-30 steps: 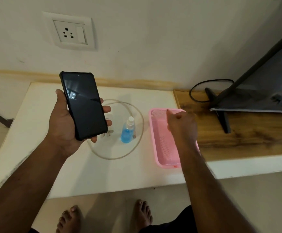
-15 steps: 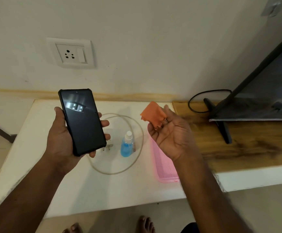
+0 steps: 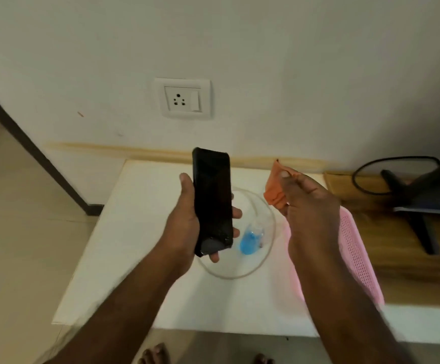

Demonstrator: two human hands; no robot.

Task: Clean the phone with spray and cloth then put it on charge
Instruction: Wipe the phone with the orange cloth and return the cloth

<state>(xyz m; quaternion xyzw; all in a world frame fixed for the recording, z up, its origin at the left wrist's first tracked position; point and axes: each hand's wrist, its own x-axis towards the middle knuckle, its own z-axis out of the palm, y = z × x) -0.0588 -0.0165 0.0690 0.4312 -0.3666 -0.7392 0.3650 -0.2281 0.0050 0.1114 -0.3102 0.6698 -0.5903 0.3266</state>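
Left hand (image 3: 187, 227) grips the phone (image 3: 212, 200) by its long edges, upright, above the white bench (image 3: 140, 245). Right hand (image 3: 308, 206) pinches an orange cloth (image 3: 275, 189) just beside it. Phone looks stiff, smooth, likely slippery; edge grip suits it. Cloth soft, light. Below: blue spray bottle (image 3: 250, 239) inside a looped cable (image 3: 240, 275), pink tray (image 3: 358, 258). Beyond, wall socket (image 3: 183, 98).

home room | wall socket (image 3: 182, 98) – TV stand (image 3: 408, 206) – bare feet (image 3: 156, 354) on tiled floor
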